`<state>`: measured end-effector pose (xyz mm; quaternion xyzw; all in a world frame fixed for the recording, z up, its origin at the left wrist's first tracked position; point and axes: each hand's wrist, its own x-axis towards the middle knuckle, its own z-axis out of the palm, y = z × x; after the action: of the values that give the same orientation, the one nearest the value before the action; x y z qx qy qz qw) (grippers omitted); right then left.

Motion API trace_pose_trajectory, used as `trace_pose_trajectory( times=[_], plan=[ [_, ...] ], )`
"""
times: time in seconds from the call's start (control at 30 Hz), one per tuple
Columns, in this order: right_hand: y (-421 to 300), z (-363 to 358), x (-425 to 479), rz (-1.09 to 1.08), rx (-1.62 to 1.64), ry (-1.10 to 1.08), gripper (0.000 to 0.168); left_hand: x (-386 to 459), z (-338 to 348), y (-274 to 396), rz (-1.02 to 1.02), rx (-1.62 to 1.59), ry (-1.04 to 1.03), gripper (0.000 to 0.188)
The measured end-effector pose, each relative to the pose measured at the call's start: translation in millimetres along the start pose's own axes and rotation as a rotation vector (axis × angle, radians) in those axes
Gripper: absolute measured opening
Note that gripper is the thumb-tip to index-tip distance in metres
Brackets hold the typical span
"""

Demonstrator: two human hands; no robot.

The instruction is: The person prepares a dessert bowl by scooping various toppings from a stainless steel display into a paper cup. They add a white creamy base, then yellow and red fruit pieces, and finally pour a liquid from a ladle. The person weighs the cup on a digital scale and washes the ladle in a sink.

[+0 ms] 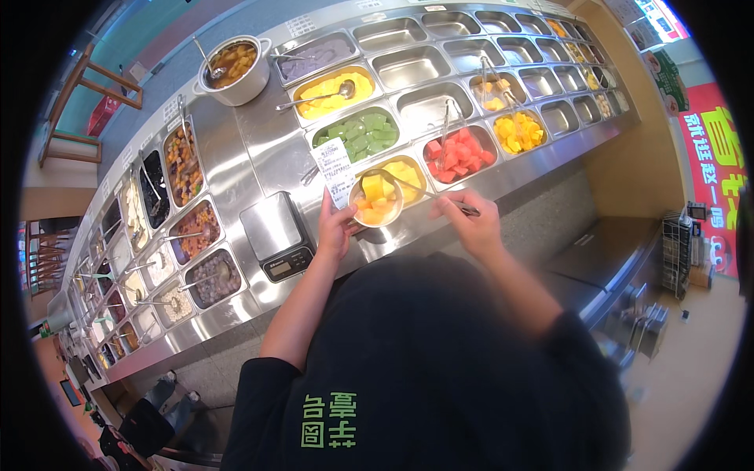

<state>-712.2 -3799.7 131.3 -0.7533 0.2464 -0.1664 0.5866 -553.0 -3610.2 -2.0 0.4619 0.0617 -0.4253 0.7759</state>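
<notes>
My left hand (337, 229) grips a small round bowl (380, 225) and pinches a printed paper slip (333, 168) upright beside it. Yellow cubes (377, 187) and paler orange pieces (377, 211) lie in the bowl. In my right hand (474, 221) is the handle of a metal spoon (406, 183), whose head end reaches over the bowl's far rim beside the yellow cubes. Just beyond the bowl, partly covered by it, is a steel pan of yellow pieces (405, 171). Watermelon-red cubes (456, 154) fill the neighbouring pan, with tongs (450, 118) standing in it.
A digital scale (274, 232) sits left of my left hand. Green jelly cubes (362, 132) and yellow paste (336, 88) lie in pans farther back. A white pot (238, 73) holds brown liquid and chunks. Many topping pans (215, 279) line the left counter. Another person's legs (171, 400) show lower left.
</notes>
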Motion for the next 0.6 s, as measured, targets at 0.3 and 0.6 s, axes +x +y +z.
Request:
trace_pose_trajectory(
  times=[0.3,0.6],
  plan=[
    [-14.0,0.1,1.3,-0.26,-0.22,-0.074,0.008,-1.9,-8.9,0.4,0.054,0.041,-0.023,0.085],
    [-16.2,-9.8,-4.3,-0.282,-0.218,-0.111,0.007,-10.6,-13.5,8.4,0.109,0.025,-0.022,0.088]
  ],
)
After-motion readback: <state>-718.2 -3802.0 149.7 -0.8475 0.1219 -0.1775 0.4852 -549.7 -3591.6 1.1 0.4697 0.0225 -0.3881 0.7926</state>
